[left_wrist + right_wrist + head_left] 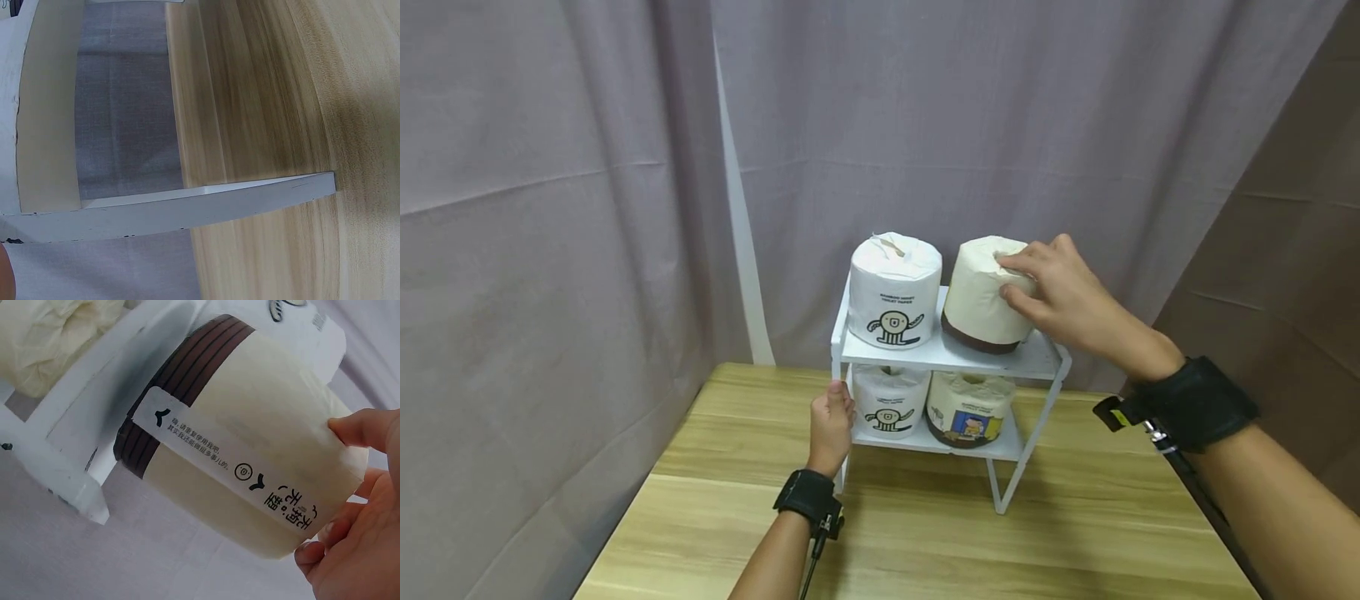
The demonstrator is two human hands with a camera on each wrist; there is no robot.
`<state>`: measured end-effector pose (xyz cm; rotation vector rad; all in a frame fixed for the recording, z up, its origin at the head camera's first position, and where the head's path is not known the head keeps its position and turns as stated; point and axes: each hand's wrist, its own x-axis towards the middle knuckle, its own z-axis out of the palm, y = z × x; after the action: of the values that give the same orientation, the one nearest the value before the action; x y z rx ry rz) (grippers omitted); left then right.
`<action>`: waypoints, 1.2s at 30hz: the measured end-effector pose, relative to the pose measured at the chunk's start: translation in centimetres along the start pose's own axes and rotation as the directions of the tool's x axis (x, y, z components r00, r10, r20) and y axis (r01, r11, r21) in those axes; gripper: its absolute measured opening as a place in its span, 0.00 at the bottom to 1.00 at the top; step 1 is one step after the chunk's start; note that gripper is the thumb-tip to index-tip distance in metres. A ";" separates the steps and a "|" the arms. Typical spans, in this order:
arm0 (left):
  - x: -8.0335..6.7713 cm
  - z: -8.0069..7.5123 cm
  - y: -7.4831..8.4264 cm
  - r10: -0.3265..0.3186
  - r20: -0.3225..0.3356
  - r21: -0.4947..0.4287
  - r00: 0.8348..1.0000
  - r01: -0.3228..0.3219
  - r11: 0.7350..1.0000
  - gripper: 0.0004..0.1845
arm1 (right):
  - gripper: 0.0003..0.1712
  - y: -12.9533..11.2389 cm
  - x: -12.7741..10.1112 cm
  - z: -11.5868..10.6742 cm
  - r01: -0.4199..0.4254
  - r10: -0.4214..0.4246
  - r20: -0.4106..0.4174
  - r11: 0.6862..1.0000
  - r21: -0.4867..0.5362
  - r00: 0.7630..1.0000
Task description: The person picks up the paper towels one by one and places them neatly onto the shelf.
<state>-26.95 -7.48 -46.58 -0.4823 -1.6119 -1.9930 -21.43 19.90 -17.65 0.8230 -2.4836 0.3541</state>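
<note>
From the head camera, the right hand [1063, 292] at centre right curls its fingers round the cream roll [981, 292] standing on the right of the white rack's [940, 354] top shelf, beside a white roll [895, 289]. Lower, left of centre, the left hand [831, 425] grips the rack's front left post; two more rolls sit on the lower shelf.

The left wrist view shows only a white bar of the rack [187, 209] across the wooden table [281, 125]; the hand is barely visible.

The right wrist view fills with the cream roll [250, 456], brown-banded at its base, with fingertips [350, 428] pressed on it at lower right.
</note>
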 end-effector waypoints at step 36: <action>-0.2 -1.1 0.2 -0.008 -0.020 0.003 1.000 0.008 1.000 0.37 | 0.29 3.7 -0.4 1.8 0.062 -0.065 0.024 0.993 0.097 0.998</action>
<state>-26.60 -8.53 -46.77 -0.4535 -1.6066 -1.9952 -24.10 22.33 -19.68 0.9492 -2.4748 0.4455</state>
